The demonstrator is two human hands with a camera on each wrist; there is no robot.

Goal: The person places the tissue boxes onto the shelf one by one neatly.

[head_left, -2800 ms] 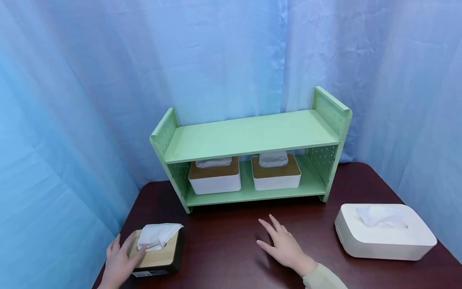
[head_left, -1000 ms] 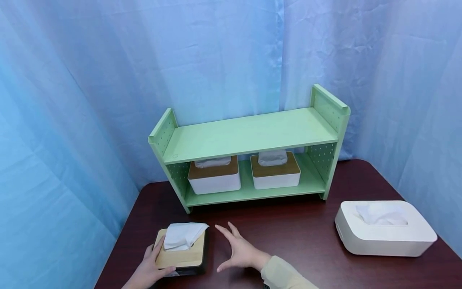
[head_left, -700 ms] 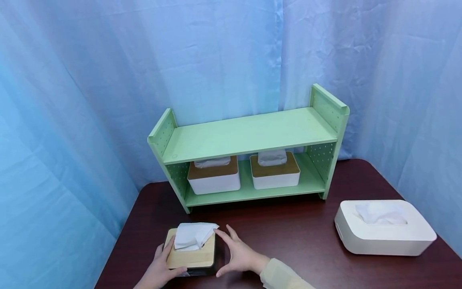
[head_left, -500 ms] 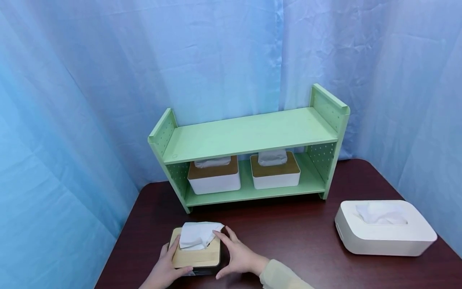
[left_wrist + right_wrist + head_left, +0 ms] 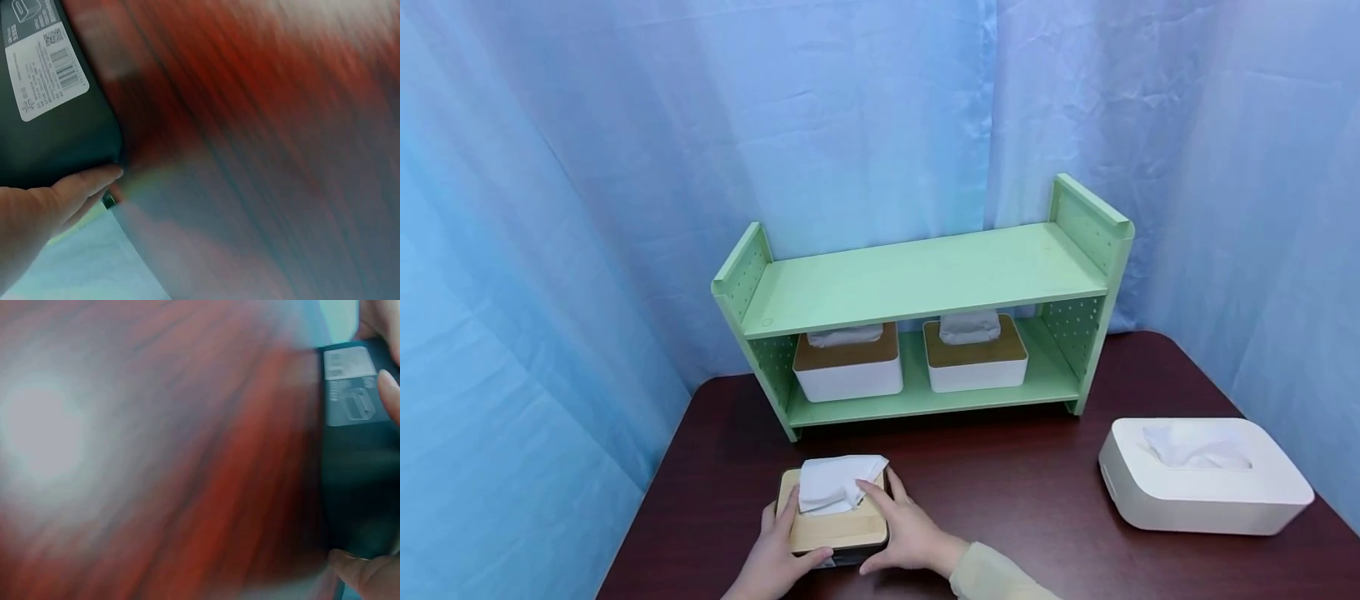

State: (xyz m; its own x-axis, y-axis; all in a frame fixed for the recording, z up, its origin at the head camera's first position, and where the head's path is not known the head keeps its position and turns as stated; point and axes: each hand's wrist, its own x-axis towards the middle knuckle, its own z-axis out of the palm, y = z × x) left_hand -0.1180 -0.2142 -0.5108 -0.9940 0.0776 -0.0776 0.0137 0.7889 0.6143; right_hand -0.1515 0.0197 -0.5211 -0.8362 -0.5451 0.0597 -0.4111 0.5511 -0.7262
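A black tissue box [image 5: 842, 530] with a light wood lid and a white tissue sticking out lies near the front of the table. My left hand [image 5: 775, 548] grips its left side, fingers along the lid's edge and thumb at the front. On the opposite side my right hand [image 5: 916, 533] holds it, thumb at the front right corner and fingers reaching over the lid by the tissue. The left wrist view shows a printed label [image 5: 50, 72] on the box's dark side, with my left thumb at its corner. In the right wrist view, both thumbs touch the dark side [image 5: 356, 475].
A green two-tier shelf [image 5: 925, 279] stands at the back of the dark red table [image 5: 1000, 467]. On its lower tier sit two white tissue boxes with brown lids, left [image 5: 850, 377] and right [image 5: 976, 375]. A larger white tissue box [image 5: 1206, 500] lies at the right.
My left hand has slid the black tissue box rightward from the table's left side. My right hand first moved left, and its fingers now close on the box's right side.
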